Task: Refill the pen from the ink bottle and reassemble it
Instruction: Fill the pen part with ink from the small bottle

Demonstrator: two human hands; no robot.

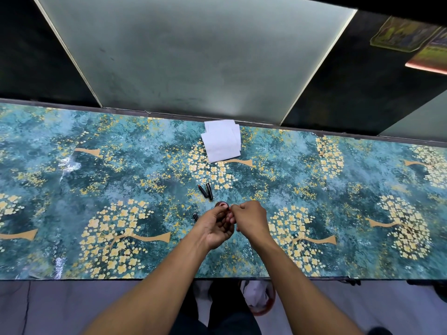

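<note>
Hands: our left hand [219,228] and right hand [250,220] meet over mid-counter, fingers pinched on something small; what, we cannot tell.
Ink bottle [221,204]: open mouth shows just beyond the fingertips; contents unreadable.
Pen parts [206,191]: laid aside beyond the bottle.
Tissues [222,140]: at counter [72,189] far edge, likely for wiping.

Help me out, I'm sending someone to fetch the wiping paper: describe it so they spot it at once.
Start at the long table covered in a teal sheet with golden trees. Look to its far edge, near the middle, straight beyond both hands. There lies the folded tissue, a flat plain white stack; unlike the small dark pen parts lying nearer the hands, it is the only white thing on the table.
</note>
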